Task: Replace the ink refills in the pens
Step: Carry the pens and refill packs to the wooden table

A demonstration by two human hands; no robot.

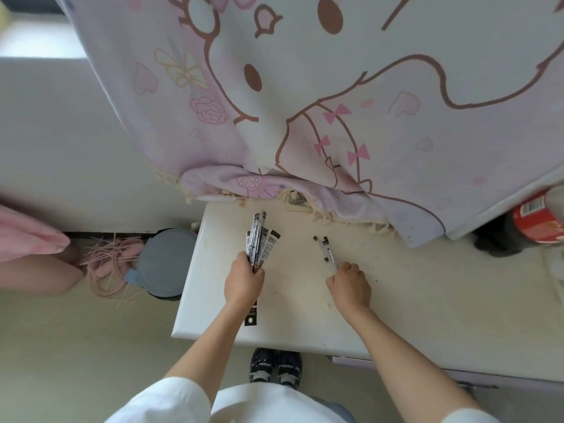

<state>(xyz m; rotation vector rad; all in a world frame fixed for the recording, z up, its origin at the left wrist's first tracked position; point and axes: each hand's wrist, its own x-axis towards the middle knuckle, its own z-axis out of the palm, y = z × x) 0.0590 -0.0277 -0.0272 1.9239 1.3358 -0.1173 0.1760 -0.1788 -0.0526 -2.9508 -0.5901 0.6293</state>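
My left hand [244,280] grips a bundle of black-and-white refill packets [261,239] that fan out away from me over the white table [427,300]. A further packet strip [251,314] pokes out from under my left wrist. My right hand [349,285] has its fingers curled round the near ends of several clear pens with black tips [325,248], which lie on the table pointing away from me.
A pink cartoon-print cloth [335,102] hangs over the table's far side. A red-labelled bottle [537,221] stands at the right. Left of the table, on the floor, are a grey bin [166,264] and pink cables [106,264]. My shoes [274,366] show below the table edge.
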